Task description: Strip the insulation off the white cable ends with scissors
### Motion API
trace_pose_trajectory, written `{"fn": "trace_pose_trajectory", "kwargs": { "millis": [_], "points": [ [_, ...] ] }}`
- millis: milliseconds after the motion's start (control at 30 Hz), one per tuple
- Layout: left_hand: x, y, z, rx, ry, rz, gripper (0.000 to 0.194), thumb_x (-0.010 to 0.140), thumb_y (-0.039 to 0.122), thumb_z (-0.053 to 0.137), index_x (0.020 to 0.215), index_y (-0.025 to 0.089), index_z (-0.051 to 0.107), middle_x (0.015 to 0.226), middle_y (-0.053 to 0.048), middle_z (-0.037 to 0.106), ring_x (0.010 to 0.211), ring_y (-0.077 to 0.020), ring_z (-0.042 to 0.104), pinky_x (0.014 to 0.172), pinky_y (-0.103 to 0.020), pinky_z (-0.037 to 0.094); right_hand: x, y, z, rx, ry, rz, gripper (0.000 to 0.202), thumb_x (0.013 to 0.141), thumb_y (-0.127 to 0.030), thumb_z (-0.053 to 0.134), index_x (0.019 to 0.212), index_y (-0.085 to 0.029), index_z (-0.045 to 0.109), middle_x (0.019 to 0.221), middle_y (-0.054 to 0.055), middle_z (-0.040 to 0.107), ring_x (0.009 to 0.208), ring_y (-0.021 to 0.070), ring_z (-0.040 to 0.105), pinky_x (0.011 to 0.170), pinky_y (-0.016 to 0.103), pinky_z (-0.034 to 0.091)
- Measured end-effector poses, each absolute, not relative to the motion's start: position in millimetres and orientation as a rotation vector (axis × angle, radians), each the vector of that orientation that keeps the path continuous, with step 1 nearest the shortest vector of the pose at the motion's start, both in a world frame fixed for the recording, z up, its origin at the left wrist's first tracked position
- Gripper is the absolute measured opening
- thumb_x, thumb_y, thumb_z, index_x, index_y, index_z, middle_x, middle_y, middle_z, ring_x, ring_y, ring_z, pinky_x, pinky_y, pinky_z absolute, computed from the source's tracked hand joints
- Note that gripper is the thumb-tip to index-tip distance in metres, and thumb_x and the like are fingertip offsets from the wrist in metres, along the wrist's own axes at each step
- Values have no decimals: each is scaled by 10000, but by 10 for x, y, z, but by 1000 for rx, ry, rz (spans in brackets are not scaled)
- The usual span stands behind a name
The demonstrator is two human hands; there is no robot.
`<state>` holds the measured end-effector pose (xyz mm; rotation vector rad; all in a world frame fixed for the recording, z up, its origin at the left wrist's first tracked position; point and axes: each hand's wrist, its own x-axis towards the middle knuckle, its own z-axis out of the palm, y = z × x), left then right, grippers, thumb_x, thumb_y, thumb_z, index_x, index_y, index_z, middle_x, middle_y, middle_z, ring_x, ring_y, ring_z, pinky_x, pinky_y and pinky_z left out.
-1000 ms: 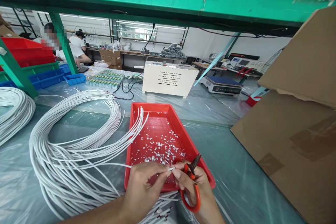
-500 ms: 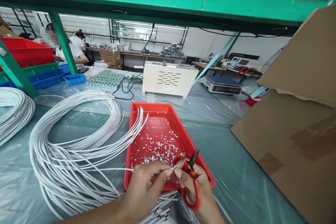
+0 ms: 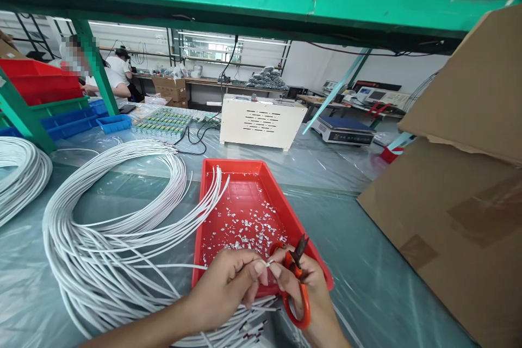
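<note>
My left hand pinches a white cable close to its end, over the near part of a red tray. The fingertips of my right hand meet that cable end, where a small pale tip shows between both hands. Orange-handled scissors hang on my right hand, a handle loop round the fingers and the dark blades pointing up, slightly parted. Small silvery scraps lie scattered in the tray. A large coil of white cables spreads to the left, several of its ends resting over the tray's edge.
Another white coil lies at far left. Behind the tray stand a cream metal box and a weighing scale. A cardboard box rises on the right. A green shelf beam crosses overhead. People sit in the background.
Both hands stay nearly in place at the cable end. The fingers of my left hand have shifted slightly, with lower fingers now showing beneath. The whole view has drifted a little.
</note>
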<state>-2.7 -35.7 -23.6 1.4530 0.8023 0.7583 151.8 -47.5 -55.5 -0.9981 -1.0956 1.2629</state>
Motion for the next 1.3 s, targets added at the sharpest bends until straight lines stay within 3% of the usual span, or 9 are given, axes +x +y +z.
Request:
{"fn": "trace_pose_trajectory", "kwargs": {
  "millis": [200, 367, 533, 700, 900, 1100, 1300],
  "points": [
    [-78, -298, -228, 1366, 652, 619, 405, 861, 466, 396, 672, 127, 513, 450, 60, 399, 385, -56, 376, 411, -157, 310, 1522, -454, -591, -1070, -1072, 1247, 127, 616, -236, 726, 631, -164, 623, 503, -62, 465, 454, 69, 332, 433, 168, 275],
    [-87, -282, -208, 1280, 613, 586, 401, 842, 473, 433, 694, 116, 543, 454, 67, 383, 383, -47, 356, 400, -146, 341, 1533, -396, -515, -1184, -1083, 1125, 151, 644, -297, 702, 698, -163, 656, 520, -45, 484, 458, 93, 394, 441, 199, 335],
    [-73, -287, -196, 1281, 656, 638, 358, 822, 435, 495, 739, 100, 589, 498, 32, 478, 421, -50, 402, 421, -153, 332, 1604, -288, -459, -1316, -1252, 885, 148, 646, -291, 682, 675, -148, 662, 553, -16, 543, 540, 149, 505, 522, 240, 412],
    [-38, -319, -135, 1311, 779, 768, 247, 777, 334, 587, 721, 96, 615, 578, -5, 567, 486, -65, 458, 482, -176, 371, 1638, -281, -437, -1310, -1301, 812, 138, 668, -227, 658, 570, -153, 595, 558, -23, 538, 518, 120, 466, 500, 210, 381],
    [-22, -367, -97, 1440, 918, 996, 107, 749, 205, 612, 740, 120, 676, 674, -38, 661, 599, -111, 549, 580, -202, 437, 1586, -377, -370, -1202, -1366, 799, 82, 708, -248, 628, 691, -172, 657, 589, -7, 598, 542, 137, 532, 519, 215, 436],
    [-38, -371, -149, 1536, 956, 1090, 100, 740, 188, 622, 758, 134, 704, 741, -63, 711, 696, -147, 617, 678, -223, 465, 1588, -444, -356, -1096, -1505, 719, 48, 696, -166, 638, 678, -198, 667, 583, -12, 617, 521, 130, 557, 499, 198, 445],
    [-70, -423, -59, 1465, 891, 885, 211, 806, 277, 534, 869, 128, 669, 621, -27, 621, 498, -91, 514, 473, -179, 417, 1584, -437, -364, -1098, -1473, 696, 68, 705, -167, 629, 698, -200, 688, 559, -15, 614, 499, 128, 557, 480, 192, 449]
  ]
}}
